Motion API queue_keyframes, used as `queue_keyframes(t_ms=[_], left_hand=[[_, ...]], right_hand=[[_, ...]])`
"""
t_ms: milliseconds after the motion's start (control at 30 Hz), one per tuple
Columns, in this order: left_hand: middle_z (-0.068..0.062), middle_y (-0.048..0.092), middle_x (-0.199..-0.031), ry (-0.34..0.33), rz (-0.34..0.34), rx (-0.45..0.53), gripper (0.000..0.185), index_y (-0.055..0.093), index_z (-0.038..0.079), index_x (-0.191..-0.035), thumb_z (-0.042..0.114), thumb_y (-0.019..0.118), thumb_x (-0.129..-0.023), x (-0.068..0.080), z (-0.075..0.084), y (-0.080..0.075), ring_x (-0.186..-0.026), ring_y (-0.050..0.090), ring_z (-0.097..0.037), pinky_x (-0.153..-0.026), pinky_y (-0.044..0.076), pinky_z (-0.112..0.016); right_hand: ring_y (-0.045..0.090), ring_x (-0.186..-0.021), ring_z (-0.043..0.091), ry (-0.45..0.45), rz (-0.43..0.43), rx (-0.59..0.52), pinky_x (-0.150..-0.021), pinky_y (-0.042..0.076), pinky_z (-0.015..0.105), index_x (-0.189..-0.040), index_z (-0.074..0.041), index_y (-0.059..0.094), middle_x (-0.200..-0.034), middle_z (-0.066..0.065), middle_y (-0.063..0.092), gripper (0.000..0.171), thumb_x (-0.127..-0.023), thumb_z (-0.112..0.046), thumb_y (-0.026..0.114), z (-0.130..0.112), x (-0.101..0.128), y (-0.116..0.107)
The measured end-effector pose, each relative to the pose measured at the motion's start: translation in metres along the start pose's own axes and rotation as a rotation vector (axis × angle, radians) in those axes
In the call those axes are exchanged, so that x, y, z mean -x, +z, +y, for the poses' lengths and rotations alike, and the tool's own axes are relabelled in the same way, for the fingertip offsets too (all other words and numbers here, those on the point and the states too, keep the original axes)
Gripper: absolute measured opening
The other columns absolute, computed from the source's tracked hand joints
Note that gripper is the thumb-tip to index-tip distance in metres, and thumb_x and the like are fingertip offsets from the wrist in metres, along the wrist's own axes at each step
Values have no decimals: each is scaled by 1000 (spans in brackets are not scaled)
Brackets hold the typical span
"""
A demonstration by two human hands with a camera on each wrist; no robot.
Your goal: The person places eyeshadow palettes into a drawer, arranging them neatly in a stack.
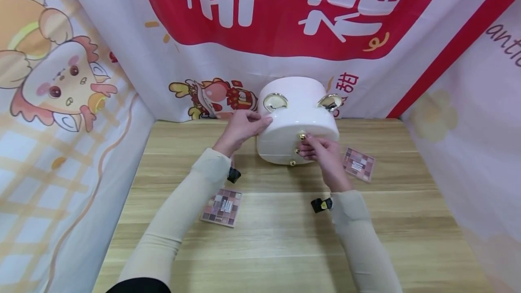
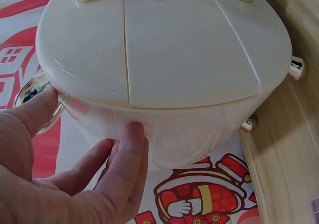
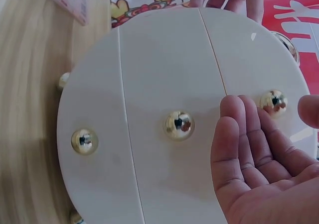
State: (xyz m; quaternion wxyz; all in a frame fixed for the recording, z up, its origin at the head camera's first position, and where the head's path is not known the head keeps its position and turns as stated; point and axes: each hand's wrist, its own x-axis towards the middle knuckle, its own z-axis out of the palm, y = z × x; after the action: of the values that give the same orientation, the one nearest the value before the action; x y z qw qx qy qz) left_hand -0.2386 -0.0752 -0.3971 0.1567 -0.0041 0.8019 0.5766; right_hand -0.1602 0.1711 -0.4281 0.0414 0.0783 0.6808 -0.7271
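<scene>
A glossy white rounded drawer box stands at the back of the table, with gold oval ears on top and three drawers, their fronts flush. Each drawer has a round gold knob. My left hand is at the box's upper left; in the left wrist view its fingertips touch the side wall and its thumb lies by one gold ear. My right hand is at the top knob: the index finger lies along one side of it, and a small gap shows on the thumb's side.
One eyeshadow palette lies front left of the box, another to its right. Printed cloths hang behind and at both sides of the wooden table. Black wrist cameras hang under the sleeves.
</scene>
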Motion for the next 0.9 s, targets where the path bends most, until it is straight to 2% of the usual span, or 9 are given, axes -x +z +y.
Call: queue_keyframes(t_ms=[133, 467, 633, 900], left_hand=[[-10, 62, -125, -1, -12, -11, 63, 61, 4, -133, 45, 78, -88, -1, 0, 1, -104, 64, -23, -88, 57, -35], [-10, 63, -122, 7, -7, -33, 61, 61, 4, -132, 44, 77, -89, 0, 0, -1, -103, 64, -23, -87, 58, -36], [-9, 63, -121, -5, -11, -37, 61, 60, 5, -133, 44, 77, -89, 0, 1, -2, -102, 64, -23, -86, 58, -35], [-8, 63, -117, -4, 0, -58, 61, 60, 5, -132, 45, 76, -89, 0, 0, -1, -102, 64, -23, -87, 57, -36]], right_hand=[[72, -78, 20, 8, 17, -2, -78, 60, 36, -113, 11, 64, -103, 24, 71, 42, -102, -30, 61, 0, -1, 3], [71, -70, 16, -7, 83, -44, -69, 61, 30, -108, 10, 67, -86, 12, 74, 38, -100, -27, 66, 7, -6, 11], [71, -70, 16, -7, 84, -46, -69, 61, 29, -108, 10, 67, -85, 10, 74, 38, -100, -28, 65, 7, -4, 13], [70, -70, 17, -9, 76, -38, -71, 60, 31, -108, 11, 66, -88, 14, 73, 39, -100, -28, 65, 8, 4, 12]])
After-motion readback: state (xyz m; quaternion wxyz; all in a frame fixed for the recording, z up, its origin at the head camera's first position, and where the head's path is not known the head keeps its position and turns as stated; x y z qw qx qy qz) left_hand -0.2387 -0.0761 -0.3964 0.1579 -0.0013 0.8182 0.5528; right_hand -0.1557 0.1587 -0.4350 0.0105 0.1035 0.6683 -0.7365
